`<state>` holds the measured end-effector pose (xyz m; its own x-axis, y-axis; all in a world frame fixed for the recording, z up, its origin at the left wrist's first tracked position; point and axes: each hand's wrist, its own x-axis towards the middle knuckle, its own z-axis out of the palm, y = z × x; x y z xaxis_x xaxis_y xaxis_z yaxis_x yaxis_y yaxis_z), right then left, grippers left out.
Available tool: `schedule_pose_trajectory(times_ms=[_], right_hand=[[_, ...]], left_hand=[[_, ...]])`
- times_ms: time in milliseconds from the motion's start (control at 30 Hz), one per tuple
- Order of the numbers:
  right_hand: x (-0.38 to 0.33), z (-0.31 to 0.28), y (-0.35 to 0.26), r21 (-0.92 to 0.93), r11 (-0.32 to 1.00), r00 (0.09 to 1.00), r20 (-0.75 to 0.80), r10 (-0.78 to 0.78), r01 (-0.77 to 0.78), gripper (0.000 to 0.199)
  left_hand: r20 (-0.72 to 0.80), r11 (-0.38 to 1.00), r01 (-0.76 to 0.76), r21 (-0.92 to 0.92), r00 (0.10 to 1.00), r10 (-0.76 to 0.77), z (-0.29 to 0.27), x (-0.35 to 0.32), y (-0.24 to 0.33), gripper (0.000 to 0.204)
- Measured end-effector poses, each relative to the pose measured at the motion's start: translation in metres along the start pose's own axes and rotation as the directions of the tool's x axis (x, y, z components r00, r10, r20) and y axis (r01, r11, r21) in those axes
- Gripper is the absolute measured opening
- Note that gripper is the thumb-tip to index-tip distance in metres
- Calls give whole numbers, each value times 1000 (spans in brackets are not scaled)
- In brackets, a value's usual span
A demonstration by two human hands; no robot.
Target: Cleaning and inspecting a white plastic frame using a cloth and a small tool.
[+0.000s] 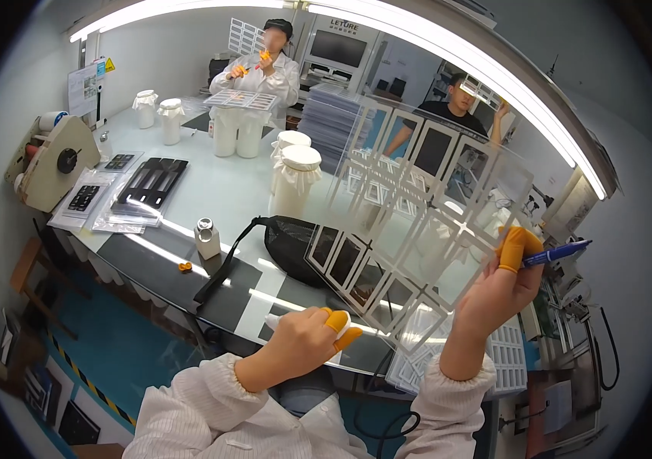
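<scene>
The right hand (494, 294) lifts a clear sheet (418, 222) of framed cells off the tabletop (219, 191), tilted toward the ceiling lamp so light passes through it, a blue pen (555, 253) pinched in the same fingers; the left hand (303, 340) rests clenched around a white object at the near edge, beside a black bag (288, 237)

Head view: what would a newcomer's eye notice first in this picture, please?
The large clear plastic tray with many rectangular pockets stands out most, held up and tilted at the centre right. The right hand, with orange finger cots, grips its right edge together with a blue pen; the left hand holds its lower corner. Behind it, white covered jars stand on the table.
</scene>
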<state>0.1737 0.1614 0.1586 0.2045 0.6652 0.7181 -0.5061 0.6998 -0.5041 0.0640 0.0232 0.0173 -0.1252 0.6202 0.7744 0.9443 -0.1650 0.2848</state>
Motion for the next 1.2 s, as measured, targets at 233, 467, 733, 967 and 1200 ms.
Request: schedule_pose_trajectory(times_ms=[233, 467, 733, 967, 1200], right_hand=[[-28, 23, 2, -90, 995, 999, 27, -31, 33, 11], [-15, 26, 5, -24, 973, 953, 196, 231, -231, 17], [6, -9, 21, -133, 985, 991, 64, 114, -105, 12], [8, -12, 9, -6, 977, 953, 219, 211, -215, 18], [9, -12, -11, 138, 976, 961, 241, 135, -172, 17]], left_hand=[[-107, 980, 18, 200, 994, 4, 20, 8, -21, 27], [-133, 987, 89, -136, 985, -108, 8, 11, -29, 16], [235, 343, 371, -863, 896, -378, -5, -21, -42, 13], [155, 131, 201, -971, 942, -298, -18, -8, -30, 14], [160, 144, 203, -969, 951, -265, -27, -3, -28, 16]])
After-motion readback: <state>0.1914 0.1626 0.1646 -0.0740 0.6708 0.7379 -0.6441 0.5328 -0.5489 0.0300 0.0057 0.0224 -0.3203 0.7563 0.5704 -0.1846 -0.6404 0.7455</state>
